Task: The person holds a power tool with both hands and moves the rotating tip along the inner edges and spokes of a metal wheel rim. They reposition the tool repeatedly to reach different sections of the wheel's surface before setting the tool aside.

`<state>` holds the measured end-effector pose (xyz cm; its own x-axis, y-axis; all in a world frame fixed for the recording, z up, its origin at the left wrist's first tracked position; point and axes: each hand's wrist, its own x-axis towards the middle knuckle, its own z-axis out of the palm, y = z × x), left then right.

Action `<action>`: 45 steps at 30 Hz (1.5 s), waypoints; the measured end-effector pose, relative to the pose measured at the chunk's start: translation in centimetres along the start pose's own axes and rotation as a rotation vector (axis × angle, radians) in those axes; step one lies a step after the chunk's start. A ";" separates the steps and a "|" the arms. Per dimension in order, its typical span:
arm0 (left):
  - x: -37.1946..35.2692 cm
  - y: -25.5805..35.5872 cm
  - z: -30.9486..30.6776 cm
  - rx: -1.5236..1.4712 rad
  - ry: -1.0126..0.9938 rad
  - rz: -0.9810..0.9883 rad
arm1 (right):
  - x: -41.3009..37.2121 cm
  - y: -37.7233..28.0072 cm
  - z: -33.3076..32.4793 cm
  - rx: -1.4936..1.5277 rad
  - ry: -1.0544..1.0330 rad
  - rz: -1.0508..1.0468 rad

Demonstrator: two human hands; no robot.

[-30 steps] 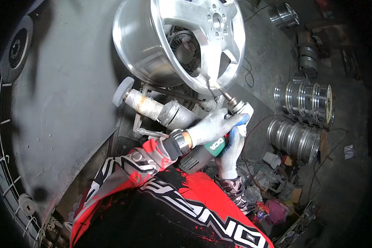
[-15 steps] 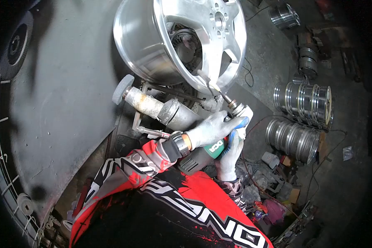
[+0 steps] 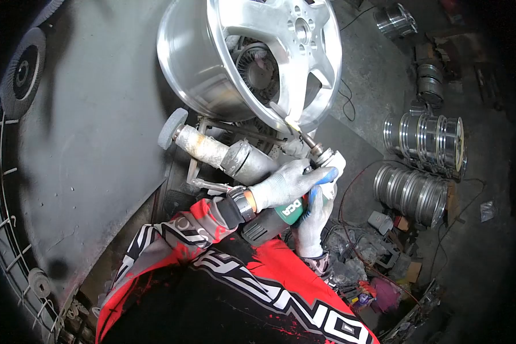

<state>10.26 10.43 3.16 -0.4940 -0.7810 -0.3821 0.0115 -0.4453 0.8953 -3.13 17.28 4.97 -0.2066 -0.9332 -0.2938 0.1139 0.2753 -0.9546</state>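
Both of my hands wear white gloves with blue fingertips and wrap a green and grey DCA angle grinder [image 3: 289,212]. My left hand [image 3: 281,184], with a black watch at the wrist, grips it from above near the pale gear head. From the right side my right hand [image 3: 311,226] closes around the body just below that head. A long spindle [image 3: 311,143] extends from the head toward a silver alloy wheel [image 3: 198,69], its pale tip overlapping the rim's lower edge. The wheel is tilted, its spokes facing right.
Beneath the wheel is a dusty cylindrical motor [image 3: 243,160] with a round grey abrasive wheel [image 3: 172,128] on its end. A grey panel [image 3: 97,143] stands on the left. Several silver rims [image 3: 421,140] lie in rows at right, near cables and clutter [image 3: 355,269] on the floor.
The grinder and both hands have shifted slightly down and left. The spindle tip stays by the wheel's lower rim, and the view has moved a little.
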 end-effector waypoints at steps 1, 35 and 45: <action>-0.2 0.4 0.1 0.002 -0.002 0.002 | 0.1 -0.2 0.2 -0.047 -0.007 -0.019; 2.5 2.0 2.1 -0.031 0.224 -0.036 | 3.9 -2.6 -1.4 0.050 -0.083 0.061; 0.8 5.4 0.8 0.125 0.085 0.008 | 4.3 -2.8 -1.2 0.093 -0.092 0.051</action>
<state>9.23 7.73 7.90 -0.4193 -0.8209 -0.3877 -0.0953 -0.3849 0.9180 -5.52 12.76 6.31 -0.1089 -0.9370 -0.3320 0.2122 0.3044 -0.9286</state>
